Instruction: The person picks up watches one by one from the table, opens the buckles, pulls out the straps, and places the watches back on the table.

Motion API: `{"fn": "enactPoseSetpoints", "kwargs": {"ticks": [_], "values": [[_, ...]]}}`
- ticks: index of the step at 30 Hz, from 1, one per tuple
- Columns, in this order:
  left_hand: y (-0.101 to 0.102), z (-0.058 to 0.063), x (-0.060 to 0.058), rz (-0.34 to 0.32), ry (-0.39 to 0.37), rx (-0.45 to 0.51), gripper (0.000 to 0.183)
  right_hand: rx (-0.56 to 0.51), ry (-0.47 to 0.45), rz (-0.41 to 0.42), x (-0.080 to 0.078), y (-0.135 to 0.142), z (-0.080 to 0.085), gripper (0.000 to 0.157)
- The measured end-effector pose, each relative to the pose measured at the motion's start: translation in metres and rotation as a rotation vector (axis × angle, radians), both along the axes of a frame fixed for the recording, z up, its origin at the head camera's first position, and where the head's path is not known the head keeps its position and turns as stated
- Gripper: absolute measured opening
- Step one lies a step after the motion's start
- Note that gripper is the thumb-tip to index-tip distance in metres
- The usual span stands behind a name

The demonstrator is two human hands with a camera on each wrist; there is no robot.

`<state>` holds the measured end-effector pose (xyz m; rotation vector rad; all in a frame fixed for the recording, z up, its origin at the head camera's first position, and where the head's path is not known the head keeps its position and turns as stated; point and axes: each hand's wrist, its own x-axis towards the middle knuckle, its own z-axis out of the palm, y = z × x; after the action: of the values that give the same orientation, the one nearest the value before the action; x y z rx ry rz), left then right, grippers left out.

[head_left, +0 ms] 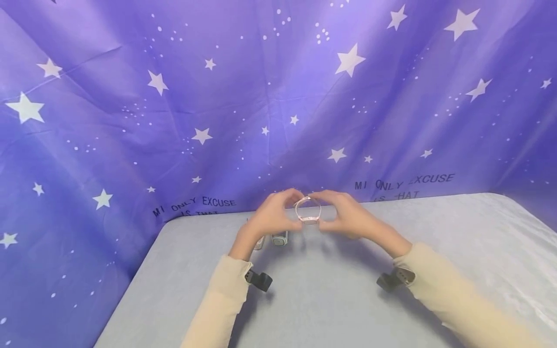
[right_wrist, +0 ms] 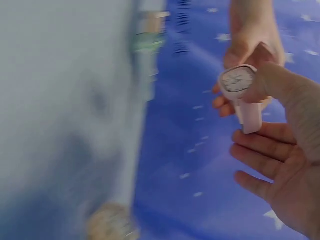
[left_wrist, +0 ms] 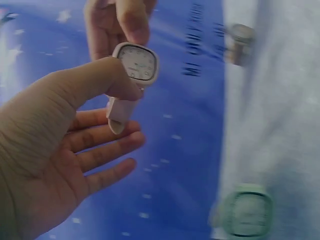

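A pale pink wristwatch (head_left: 310,220) with a rounded square case is held up above the far part of the table, its strap closed in a loop. My left hand (head_left: 275,212) pinches its left side, with the thumb by the dial (left_wrist: 136,64) in the left wrist view and the other fingers spread behind. From the other side my right hand (head_left: 350,215) pinches it too. In the right wrist view that thumb overlaps the edge of the watch (right_wrist: 236,81).
A light green watch (head_left: 280,239) lies on the grey-covered table (head_left: 330,304), with another watch (head_left: 259,243) partly hidden behind my left wrist. A brownish watch (left_wrist: 242,37) lies farther right. Behind the table hangs a purple-blue star-printed curtain (head_left: 243,106).
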<state>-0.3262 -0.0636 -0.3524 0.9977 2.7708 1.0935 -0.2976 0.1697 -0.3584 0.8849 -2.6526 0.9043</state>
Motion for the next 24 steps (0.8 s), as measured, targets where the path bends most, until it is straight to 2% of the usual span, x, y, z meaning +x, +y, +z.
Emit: {"fn": "enactPoseSetpoints", "kwargs": {"ticks": [4,7,11,18,24], "values": [[-0.006,0.015,0.008,-0.008,0.013,0.065,0.055,-0.058,-0.036,-0.012,0.006,-0.005,0.016,0.068],[-0.011,0.020,0.012,-0.019,0.012,0.084,0.053,-0.119,-0.086,0.013,0.011,-0.009,0.021,0.067],[-0.015,0.020,0.015,-0.053,-0.035,0.101,0.053,-0.181,-0.132,0.062,0.015,-0.013,0.022,0.063],[-0.016,0.017,0.013,-0.108,-0.143,0.148,0.055,-0.254,-0.169,0.101,0.013,-0.015,0.016,0.060],[-0.018,0.013,0.014,-0.154,-0.276,0.247,0.060,-0.363,-0.304,0.138,0.009,-0.017,0.012,0.061]]}}
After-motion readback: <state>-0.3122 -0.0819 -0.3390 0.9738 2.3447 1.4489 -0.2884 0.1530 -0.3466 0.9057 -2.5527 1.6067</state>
